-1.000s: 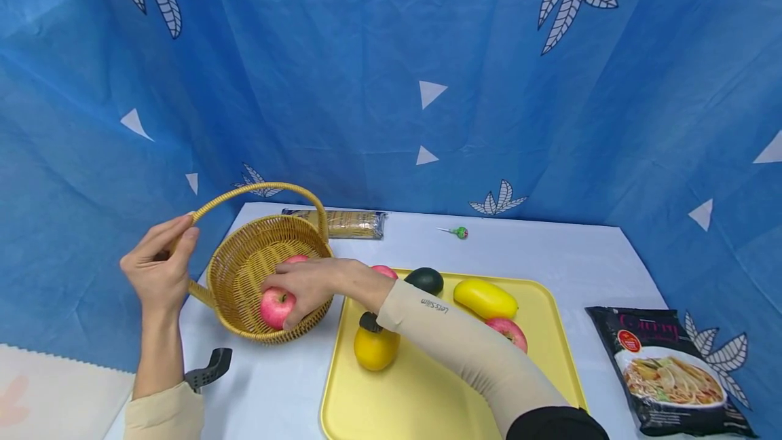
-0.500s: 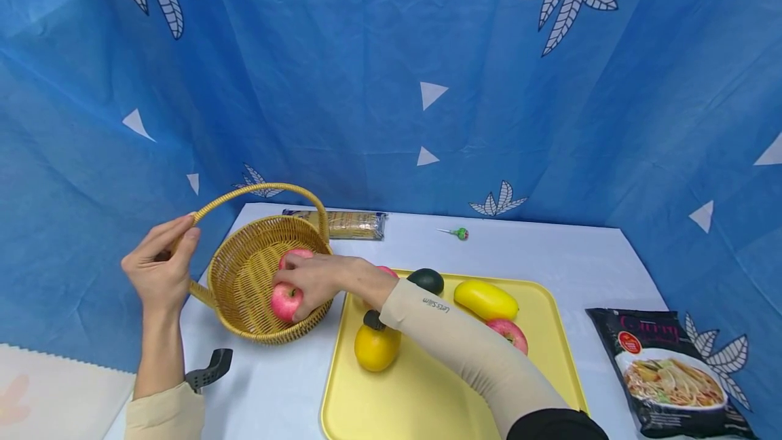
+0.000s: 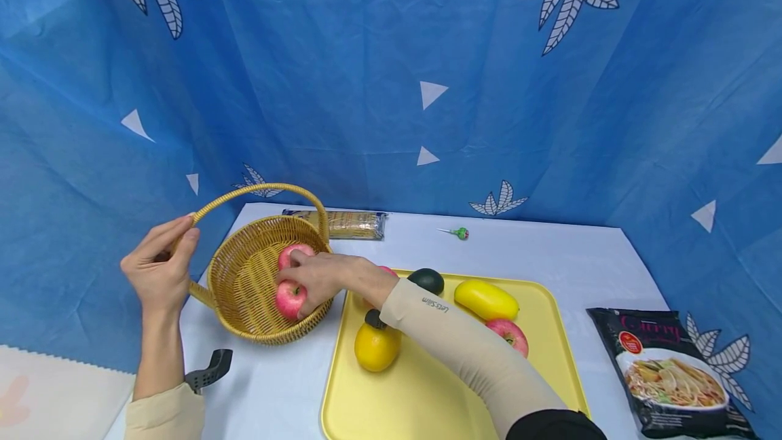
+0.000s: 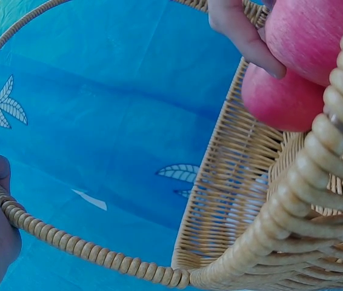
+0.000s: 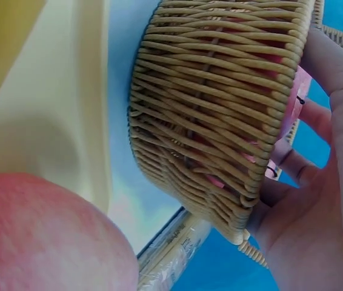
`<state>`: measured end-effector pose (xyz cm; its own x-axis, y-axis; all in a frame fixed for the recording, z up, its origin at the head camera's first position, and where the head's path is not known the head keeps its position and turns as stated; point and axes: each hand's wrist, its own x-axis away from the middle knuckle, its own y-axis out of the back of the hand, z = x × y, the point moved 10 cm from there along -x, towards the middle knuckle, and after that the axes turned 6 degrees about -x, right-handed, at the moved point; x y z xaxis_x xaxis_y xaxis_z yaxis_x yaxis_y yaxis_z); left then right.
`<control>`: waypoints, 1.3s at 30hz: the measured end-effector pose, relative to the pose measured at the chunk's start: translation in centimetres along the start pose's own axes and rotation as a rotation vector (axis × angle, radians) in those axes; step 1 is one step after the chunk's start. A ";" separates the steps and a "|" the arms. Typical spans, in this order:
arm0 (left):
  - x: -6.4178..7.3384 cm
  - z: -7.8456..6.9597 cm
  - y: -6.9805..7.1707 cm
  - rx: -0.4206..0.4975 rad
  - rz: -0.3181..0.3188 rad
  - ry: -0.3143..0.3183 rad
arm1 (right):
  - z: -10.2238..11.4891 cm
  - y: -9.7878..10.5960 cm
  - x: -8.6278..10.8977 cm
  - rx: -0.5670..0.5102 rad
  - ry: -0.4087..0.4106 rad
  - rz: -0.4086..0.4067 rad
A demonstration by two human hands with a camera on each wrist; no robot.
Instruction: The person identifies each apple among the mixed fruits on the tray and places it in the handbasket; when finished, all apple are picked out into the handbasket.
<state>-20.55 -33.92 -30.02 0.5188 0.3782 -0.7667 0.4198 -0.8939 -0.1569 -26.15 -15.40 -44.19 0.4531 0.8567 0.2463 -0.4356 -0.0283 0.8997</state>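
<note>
My left hand (image 3: pixel 160 260) grips the handle (image 3: pixel 269 187) of a woven basket (image 3: pixel 235 277), which stands on the table at the left. Inside the basket my right hand (image 3: pixel 324 280) holds a pink-red apple (image 3: pixel 290 299), fingers curled over it. Just behind lies a second apple (image 3: pixel 294 254), close to the fingers. In the left wrist view the held apple (image 4: pixel 311 36) overlaps the other apple (image 4: pixel 280 100). The basket's woven wall (image 5: pixel 208 103) hides most of both apples in the right wrist view.
Right of the basket, a yellow tray (image 3: pixel 427 399) bears an orange-yellow round fruit (image 3: pixel 377 348), a dark green avocado-like fruit (image 3: pixel 426 281), a yellow mango-like fruit (image 3: pixel 485 299) and apples (image 3: pixel 508 336). Behind are a noodle packet (image 3: pixel 354 224) and a lollipop (image 3: pixel 461 233); a black food bag (image 3: pixel 668 372) lies right.
My right hand has shifted the held apple to the right inside the basket, uncovering more of the second apple. My left hand keeps its grip on the handle.
</note>
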 end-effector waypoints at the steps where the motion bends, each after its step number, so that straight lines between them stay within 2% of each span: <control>1: 0.0 0.0 0.0 -0.001 0.000 0.001 | -0.1 0.0 0.0 -0.005 -0.004 -0.001; 13: 0.1 -0.4 -0.1 -0.042 0.005 -0.012 | -0.7 -0.3 -0.1 0.002 -0.009 -0.017; 30: 0.0 -0.1 -0.1 -0.006 0.008 -0.009 | -0.5 -0.1 0.1 -0.005 -0.033 0.004; 39: 0.0 -0.3 -0.1 -0.050 0.008 -0.016 | -0.6 -0.1 0.0 -0.004 -0.031 0.004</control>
<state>-20.39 -33.77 -29.83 0.5108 0.3668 -0.7775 0.4523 -0.8838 -0.1198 -26.61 -15.11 -44.52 0.4752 0.8404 0.2606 -0.4405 -0.0292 0.8973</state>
